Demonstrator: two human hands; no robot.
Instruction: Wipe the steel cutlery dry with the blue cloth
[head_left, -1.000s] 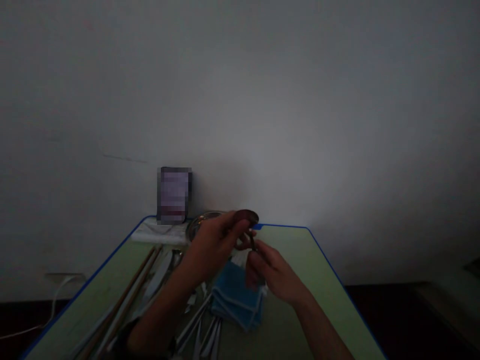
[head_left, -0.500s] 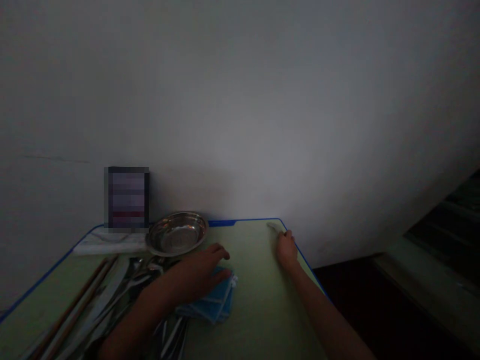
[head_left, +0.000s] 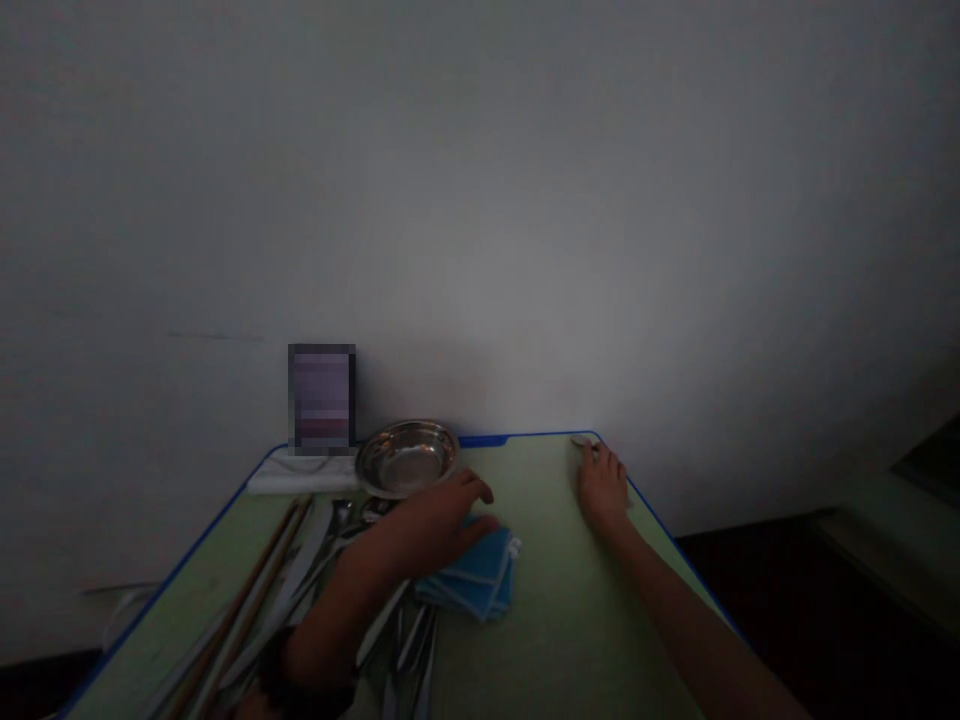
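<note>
My left hand [head_left: 442,522] lies flat on a folded blue cloth [head_left: 484,575] in the middle of the green table [head_left: 555,620], fingers stretched out. My right hand [head_left: 602,490] rests at the table's far right corner with its fingers extended. Its fingertips lie on the handle of a spoon [head_left: 581,441], whose bowl shows just beyond them at the corner. The light is dim, so I cannot see whether the fingers still grip the handle.
A steel bowl [head_left: 407,457] stands at the back, beside a white folded cloth [head_left: 296,477] and a blurred box [head_left: 322,399]. Several pieces of cutlery [head_left: 405,640] and long chopsticks [head_left: 247,590] lie at the left. A wall rises behind the table.
Both hands held a spoon above the blue cloth. My right hand carried it to the far right corner and set it down. My left hand dropped onto the cloth.
</note>
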